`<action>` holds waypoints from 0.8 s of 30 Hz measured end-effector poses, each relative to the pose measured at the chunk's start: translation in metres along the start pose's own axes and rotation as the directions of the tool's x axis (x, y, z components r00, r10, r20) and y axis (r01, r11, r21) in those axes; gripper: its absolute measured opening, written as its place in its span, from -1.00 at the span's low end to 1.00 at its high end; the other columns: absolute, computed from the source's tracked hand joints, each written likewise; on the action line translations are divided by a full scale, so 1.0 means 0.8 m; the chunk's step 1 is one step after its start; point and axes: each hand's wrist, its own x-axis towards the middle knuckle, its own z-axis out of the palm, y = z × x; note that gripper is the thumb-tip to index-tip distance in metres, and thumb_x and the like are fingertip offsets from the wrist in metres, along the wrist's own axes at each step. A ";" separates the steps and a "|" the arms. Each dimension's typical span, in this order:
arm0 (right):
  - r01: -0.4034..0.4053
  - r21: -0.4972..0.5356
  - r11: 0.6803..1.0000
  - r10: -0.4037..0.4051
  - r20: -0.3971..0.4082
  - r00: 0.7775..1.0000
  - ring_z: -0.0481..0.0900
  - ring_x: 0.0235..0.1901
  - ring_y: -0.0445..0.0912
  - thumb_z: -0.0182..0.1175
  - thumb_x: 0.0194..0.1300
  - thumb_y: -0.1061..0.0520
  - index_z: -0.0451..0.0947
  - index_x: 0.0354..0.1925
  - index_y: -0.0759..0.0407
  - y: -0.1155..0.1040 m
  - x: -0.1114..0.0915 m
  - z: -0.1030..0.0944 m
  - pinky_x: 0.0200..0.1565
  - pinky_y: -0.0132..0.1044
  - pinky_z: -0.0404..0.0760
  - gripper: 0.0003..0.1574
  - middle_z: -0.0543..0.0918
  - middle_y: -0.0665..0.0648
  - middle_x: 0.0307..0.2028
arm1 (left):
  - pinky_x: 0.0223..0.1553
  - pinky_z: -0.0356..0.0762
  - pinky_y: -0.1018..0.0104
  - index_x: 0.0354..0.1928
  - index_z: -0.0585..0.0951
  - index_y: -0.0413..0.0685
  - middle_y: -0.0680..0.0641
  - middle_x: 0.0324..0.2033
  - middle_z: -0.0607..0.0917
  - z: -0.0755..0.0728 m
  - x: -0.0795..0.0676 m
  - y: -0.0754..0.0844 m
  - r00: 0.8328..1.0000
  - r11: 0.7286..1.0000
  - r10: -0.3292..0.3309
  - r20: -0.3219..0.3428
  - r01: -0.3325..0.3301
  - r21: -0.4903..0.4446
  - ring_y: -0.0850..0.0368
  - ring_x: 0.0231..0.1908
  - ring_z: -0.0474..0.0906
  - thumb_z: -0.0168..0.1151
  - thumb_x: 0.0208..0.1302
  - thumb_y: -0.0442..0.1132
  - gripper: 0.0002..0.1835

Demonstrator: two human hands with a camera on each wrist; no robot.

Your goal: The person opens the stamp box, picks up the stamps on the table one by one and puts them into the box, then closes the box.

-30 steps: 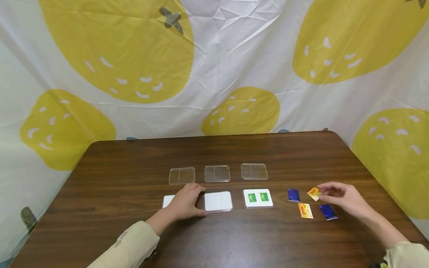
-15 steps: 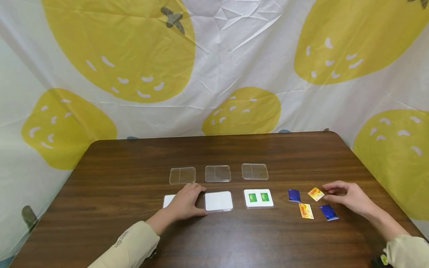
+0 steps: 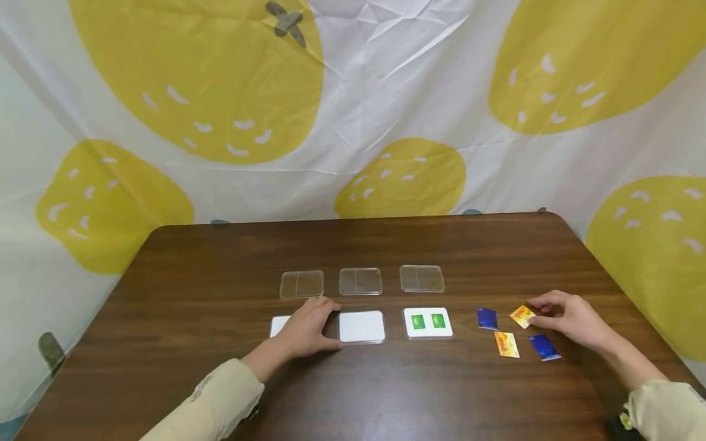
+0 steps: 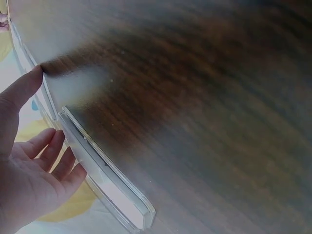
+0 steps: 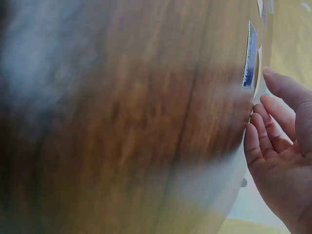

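My left hand (image 3: pixel 306 329) rests on the table with thumb and fingers spread, beside the middle clear case with a white card (image 3: pixel 361 326). It partly covers the left white card (image 3: pixel 279 324). In the left wrist view the thumb tip touches down near a case and the other fingers are beside a clear case (image 4: pixel 109 180). My right hand (image 3: pixel 573 318) has thumb and index fingertips at the right edge of a small orange-yellow picture slip (image 3: pixel 521 315). In the right wrist view a gap shows between thumb (image 5: pixel 282 87) and fingers.
Three clear plastic lids (image 3: pixel 360 281) lie in a row farther back. A case with a white card bearing two green pictures (image 3: pixel 428 332) stands right of the middle one. Two blue slips (image 3: pixel 487 318) and another orange-yellow slip (image 3: pixel 507 345) lie near my right hand on the brown table (image 3: pixel 419 392).
My right hand drew back slightly from the far orange-yellow slip, then came back to its edge. The left hand stays in place, and the view tilts slightly.
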 end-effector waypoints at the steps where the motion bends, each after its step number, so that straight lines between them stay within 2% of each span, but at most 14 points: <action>1: -0.002 -0.002 1.000 0.002 -0.001 1.000 0.44 -0.39 -0.38 0.38 -0.04 0.11 0.59 -0.17 0.34 0.000 0.000 -0.001 -0.40 -0.50 0.46 -0.54 0.60 0.18 -0.29 | 0.08 0.34 0.06 0.00 0.48 -0.28 -0.15 -0.08 0.53 -0.001 0.001 0.000 1.000 1.000 0.001 0.000 -0.001 -0.001 -0.10 0.04 0.38 0.42 -0.14 -0.01 -0.33; 8: -0.002 -0.029 1.000 0.002 0.002 1.000 0.41 -0.39 -0.40 0.40 -0.06 0.10 0.58 -0.16 0.36 0.002 0.000 -0.004 -0.40 -0.50 0.44 -0.51 0.58 0.16 -0.29 | 0.07 0.34 0.06 -0.01 0.48 -0.31 -0.17 -0.09 0.54 -0.003 0.004 0.004 0.999 0.999 0.034 0.000 -0.034 -0.003 -0.12 0.02 0.38 0.43 -0.13 -0.04 -0.33; 24: 0.053 -0.076 0.996 -0.052 0.019 0.998 0.39 -0.38 -0.41 0.41 -0.09 0.11 0.61 -0.20 0.33 -0.001 0.007 0.001 -0.41 -0.48 0.44 -0.55 0.57 0.10 -0.32 | 0.03 0.37 0.08 0.01 0.48 -0.27 -0.14 -0.08 0.53 -0.003 -0.001 0.001 1.000 1.000 -0.004 -0.004 0.004 -0.011 -0.07 0.00 0.38 0.43 -0.14 -0.02 -0.32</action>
